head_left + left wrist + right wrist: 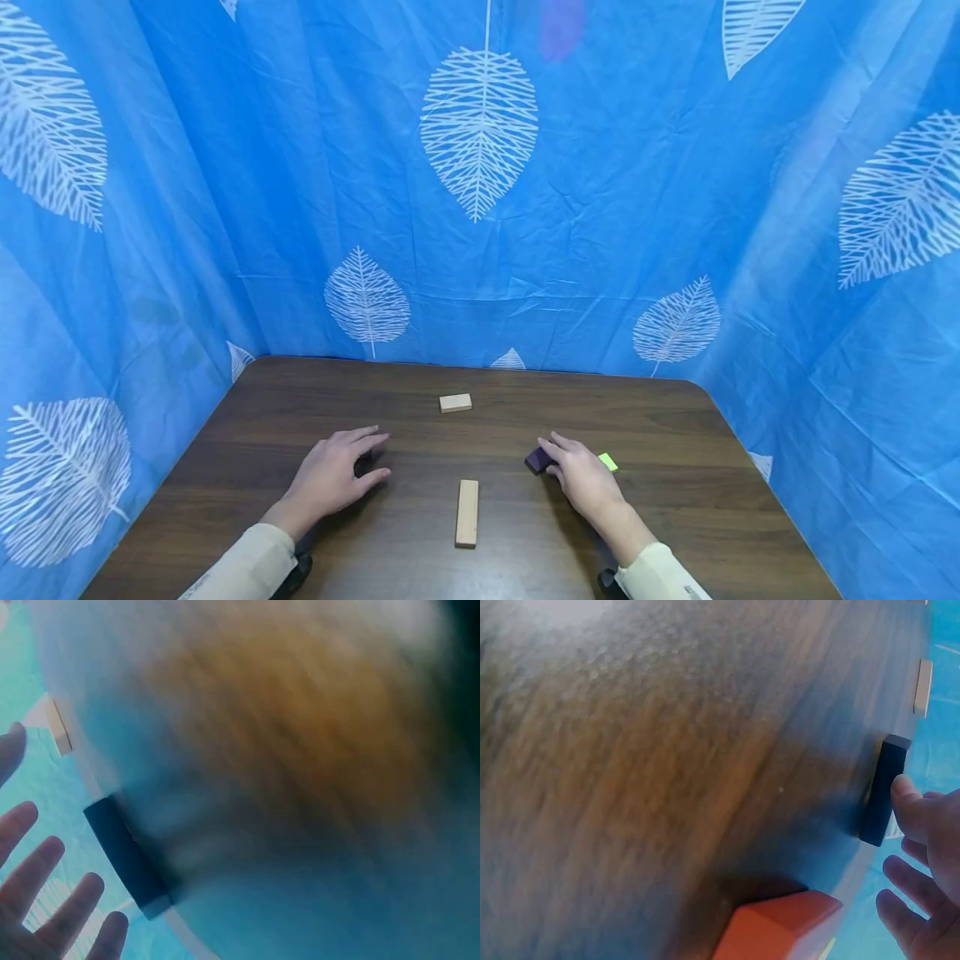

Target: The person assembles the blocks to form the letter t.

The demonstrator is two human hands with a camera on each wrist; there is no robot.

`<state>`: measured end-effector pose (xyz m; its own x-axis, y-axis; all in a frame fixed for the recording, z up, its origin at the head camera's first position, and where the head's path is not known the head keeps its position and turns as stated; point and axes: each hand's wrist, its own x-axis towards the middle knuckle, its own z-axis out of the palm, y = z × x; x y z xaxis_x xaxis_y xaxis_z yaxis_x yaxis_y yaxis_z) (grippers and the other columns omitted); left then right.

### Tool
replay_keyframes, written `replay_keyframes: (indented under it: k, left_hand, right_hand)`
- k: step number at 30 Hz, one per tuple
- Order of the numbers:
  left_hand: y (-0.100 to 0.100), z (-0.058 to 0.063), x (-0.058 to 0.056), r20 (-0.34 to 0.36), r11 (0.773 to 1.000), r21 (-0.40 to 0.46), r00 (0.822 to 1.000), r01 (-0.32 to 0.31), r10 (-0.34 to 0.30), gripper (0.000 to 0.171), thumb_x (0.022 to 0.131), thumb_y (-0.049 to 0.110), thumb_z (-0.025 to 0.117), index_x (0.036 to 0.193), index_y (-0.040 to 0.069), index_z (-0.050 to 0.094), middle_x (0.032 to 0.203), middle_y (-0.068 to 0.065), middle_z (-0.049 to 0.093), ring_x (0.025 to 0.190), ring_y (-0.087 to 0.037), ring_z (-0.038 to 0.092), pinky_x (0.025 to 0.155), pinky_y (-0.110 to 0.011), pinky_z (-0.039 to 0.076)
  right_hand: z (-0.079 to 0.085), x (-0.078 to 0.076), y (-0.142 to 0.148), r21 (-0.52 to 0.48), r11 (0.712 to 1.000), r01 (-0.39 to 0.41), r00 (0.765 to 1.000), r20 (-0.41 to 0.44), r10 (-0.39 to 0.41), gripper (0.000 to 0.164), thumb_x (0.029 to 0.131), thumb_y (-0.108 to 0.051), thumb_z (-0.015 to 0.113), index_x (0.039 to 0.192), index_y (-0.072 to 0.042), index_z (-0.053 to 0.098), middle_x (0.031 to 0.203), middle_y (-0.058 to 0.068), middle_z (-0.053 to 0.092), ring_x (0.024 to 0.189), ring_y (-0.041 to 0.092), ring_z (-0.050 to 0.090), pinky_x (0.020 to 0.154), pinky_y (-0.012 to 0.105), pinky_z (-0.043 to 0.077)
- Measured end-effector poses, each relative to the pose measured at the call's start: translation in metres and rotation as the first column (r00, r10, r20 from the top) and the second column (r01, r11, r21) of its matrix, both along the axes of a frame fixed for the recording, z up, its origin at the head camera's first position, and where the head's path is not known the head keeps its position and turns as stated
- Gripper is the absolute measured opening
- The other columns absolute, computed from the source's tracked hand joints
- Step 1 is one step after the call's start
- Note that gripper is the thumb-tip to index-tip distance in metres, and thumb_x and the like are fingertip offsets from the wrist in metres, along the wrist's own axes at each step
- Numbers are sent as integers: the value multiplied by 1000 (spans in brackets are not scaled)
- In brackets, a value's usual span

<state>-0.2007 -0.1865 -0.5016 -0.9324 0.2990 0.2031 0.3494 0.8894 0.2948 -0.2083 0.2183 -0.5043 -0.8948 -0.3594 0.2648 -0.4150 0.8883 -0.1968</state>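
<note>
My left hand (330, 477) is over the left of the table, thumb and fingers apart. A dark block (129, 856) stands beside its spread fingers in the left wrist view; the hand mostly hides that block in the head view. My right hand (588, 479) reaches over a dark purple block (537, 460). In the right wrist view the thumb tip overlaps this dark block (885, 791), while the other fingers are loosely bent and apart. Whether the thumb touches it, I cannot tell. An orange-red block (780, 926) lies near the right wrist.
A long pale wooden block (467, 512) lies between the hands. Farther back is a shorter pale wooden block (455, 403). A yellow-green piece (607, 462) shows just right of my right hand. Blue leaf-patterned cloth (480, 275) hangs behind the brown table (360, 392).
</note>
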Motion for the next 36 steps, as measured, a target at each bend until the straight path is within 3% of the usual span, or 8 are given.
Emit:
replay_keyframes:
  k: [11,22,36]
  left_hand:
    - [-16,1,-7,105,993,95,993,-71,61,45,89,28,79,130,14,68,133,-12,63,122,-39,55,97,-63,40]
    - [-26,6,-9,246,980,138,963,-146,108,39,90,19,78,127,12,69,127,-14,64,119,-39,57,95,-61,43]
    - [-31,4,-13,274,978,132,954,-164,123,35,91,16,77,125,9,71,125,-15,66,118,-40,58,95,-61,43]
  right_hand:
    - [-7,-6,-2,-97,995,18,997,79,-10,43,87,-4,77,129,-7,68,134,20,61,120,40,59,94,51,48]
    - [-8,-12,-3,-118,993,7,994,106,5,34,88,-3,76,121,-5,72,129,17,64,120,39,58,98,51,45]
    - [-6,-17,-1,-128,991,30,985,171,-7,31,88,-5,77,119,-9,73,122,9,66,117,32,61,96,48,48]
